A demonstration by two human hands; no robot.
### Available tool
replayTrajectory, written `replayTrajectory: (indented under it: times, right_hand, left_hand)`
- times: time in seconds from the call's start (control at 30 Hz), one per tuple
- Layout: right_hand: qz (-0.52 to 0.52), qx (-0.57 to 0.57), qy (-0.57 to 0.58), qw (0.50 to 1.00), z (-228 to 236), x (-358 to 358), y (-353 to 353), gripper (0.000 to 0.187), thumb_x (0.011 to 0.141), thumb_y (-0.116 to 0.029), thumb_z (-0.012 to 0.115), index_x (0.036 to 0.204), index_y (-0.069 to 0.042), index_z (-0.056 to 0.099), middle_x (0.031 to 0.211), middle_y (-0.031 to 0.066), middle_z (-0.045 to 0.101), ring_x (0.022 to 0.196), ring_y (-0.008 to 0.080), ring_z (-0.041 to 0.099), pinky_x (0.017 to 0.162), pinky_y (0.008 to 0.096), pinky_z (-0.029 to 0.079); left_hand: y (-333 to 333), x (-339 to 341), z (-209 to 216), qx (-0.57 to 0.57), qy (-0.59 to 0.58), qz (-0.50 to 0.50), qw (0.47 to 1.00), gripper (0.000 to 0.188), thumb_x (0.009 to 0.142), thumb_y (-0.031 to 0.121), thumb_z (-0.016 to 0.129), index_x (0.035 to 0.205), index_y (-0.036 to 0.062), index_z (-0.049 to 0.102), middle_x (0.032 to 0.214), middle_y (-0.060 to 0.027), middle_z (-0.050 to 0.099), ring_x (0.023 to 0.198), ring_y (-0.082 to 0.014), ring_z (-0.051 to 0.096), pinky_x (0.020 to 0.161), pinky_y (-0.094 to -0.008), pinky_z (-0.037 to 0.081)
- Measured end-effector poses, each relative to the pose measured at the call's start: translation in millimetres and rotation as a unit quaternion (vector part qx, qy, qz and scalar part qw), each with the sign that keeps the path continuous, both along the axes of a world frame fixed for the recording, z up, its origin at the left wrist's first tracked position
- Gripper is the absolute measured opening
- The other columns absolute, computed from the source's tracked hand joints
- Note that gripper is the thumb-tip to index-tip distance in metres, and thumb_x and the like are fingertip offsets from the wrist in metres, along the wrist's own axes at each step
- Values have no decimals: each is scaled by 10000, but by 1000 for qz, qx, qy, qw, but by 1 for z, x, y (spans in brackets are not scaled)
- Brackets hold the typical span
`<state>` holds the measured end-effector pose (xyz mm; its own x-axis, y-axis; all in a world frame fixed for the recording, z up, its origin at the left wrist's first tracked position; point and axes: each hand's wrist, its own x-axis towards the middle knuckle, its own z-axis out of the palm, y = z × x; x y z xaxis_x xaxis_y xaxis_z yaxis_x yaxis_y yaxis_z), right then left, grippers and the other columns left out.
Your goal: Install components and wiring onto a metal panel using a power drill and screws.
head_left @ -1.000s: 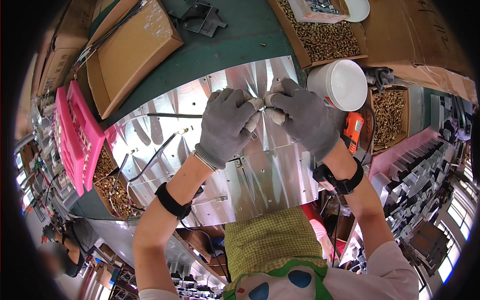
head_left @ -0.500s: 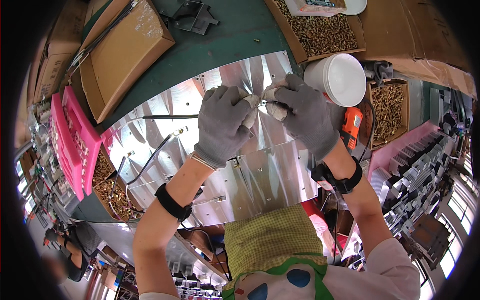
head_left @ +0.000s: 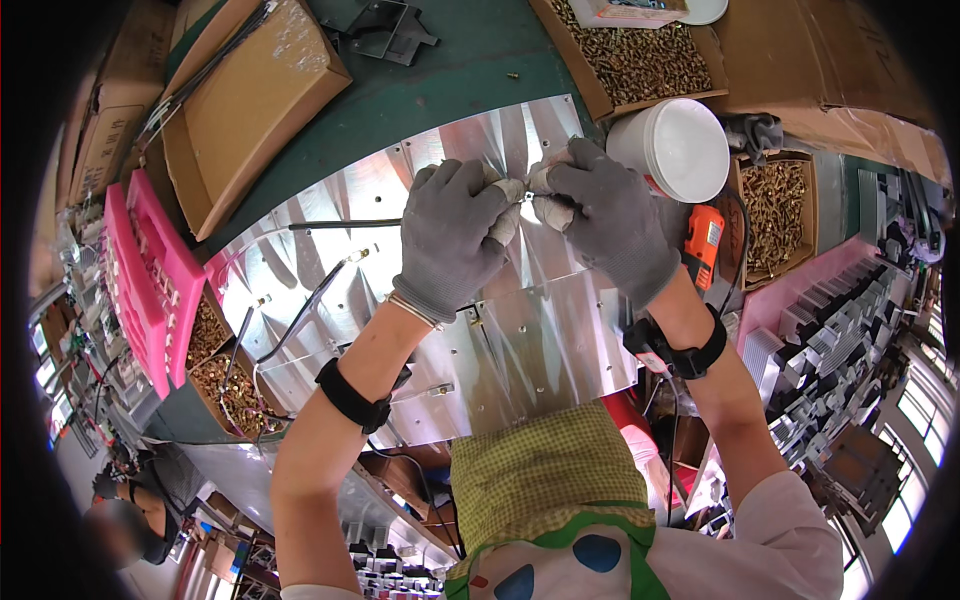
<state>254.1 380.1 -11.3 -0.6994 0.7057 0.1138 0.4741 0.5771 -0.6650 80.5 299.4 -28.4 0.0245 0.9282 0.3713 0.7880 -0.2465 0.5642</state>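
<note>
My left hand (head_left: 450,235) and my right hand (head_left: 620,220), both in grey gloves with pale wrapped fingertips, meet above shiny metal panels (head_left: 540,345). A black cable (head_left: 345,225) runs from the left into my left hand, whose fingers are closed around its end. Between the fingertips shows a small bright metal fitting (head_left: 528,197). My right hand is closed in a pinch beside it; what its fingers hold is mostly hidden. Other short black leads with metal ends (head_left: 320,290) lie on the panels' left part, and a small brass-coloured fitting (head_left: 440,389) sits nearer me.
Behind my right hand stand a white bucket (head_left: 690,150) and a box of screws (head_left: 650,70). An orange tool (head_left: 705,240) and another screw box (head_left: 775,215) lie right. Pink foam pieces (head_left: 150,290) and a cardboard tray (head_left: 250,110) stand left. Another person (head_left: 150,510) is at lower left.
Both hands stay together at nearly the same spot, with only slight finger movement. The whole view has shifted a little.
</note>
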Motion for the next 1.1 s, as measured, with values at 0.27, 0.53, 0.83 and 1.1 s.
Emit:
replayTrajectory:
  times: [0.27, 0.53, 0.83, 1.1]
  right_hand:
    - [-259, 36, -112, 959, 27, 110, -71, 420, 808, -179, 717, 1185, -58, 580, 1009, 156, 615, 758, 298, 651, 644, 366, 529]
    - [-372, -67, -337, 862, -23, 166, -112, 846, 789, -501, 712, 1391, -15, 369, 1242, 269, 536, 891, 461, 636, 770, 523, 520]
    - [-422, -198, 303, 831, 66, 198, -143, 666, 724, -238, 823, 1223, -8, 447, 946, 83, 579, 723, 176, 596, 639, 303, 520]
    - [-185, -92, 603, 771, 169, 83, 21, 612, 789, -336, 654, 1170, 124, 520, 997, 169, 551, 947, 238, 552, 888, 343, 440]
  left_hand:
    - [-2, -1, 2, -12, -17, 11, 1000, 141, 748, 132, 711, 873, 69, 692, 789, -69, 576, 764, -261, 558, 702, -393, 443]
    - [2, 2, 0, -9, -33, 4, 999, 130, 766, 139, 703, 879, 76, 696, 789, -56, 584, 764, -257, 560, 714, -392, 442]
    - [0, -1, 2, -8, -29, 2, 1000, 153, 740, 115, 692, 890, 82, 694, 793, -55, 585, 772, -268, 570, 741, -407, 455]
    - [4, 0, -1, 7, -40, 0, 999, 150, 735, 102, 706, 883, 80, 687, 774, -51, 573, 744, -262, 570, 713, -395, 454]
